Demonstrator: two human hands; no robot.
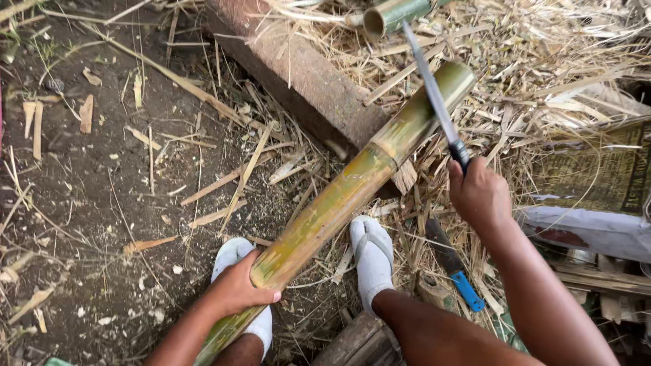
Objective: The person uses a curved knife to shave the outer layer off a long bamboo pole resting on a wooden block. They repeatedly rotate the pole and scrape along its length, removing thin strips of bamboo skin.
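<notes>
left hand (237,291) fingers clamp bamboo pole (352,190) near its lower end, right hand (478,193) fingers closed on knife (434,95) at unsplit top, shavings strewn about.

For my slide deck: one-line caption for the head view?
Left hand steadies bamboo pole while right hand raises a long knife.

Occlusions and frame cut-offs

Bamboo pole (339,203) lower end leaves bottom edge; second knife (451,264) partly under right forearm; green bamboo tube (393,13) cut by top edge.

head view, steeply down, close
</notes>
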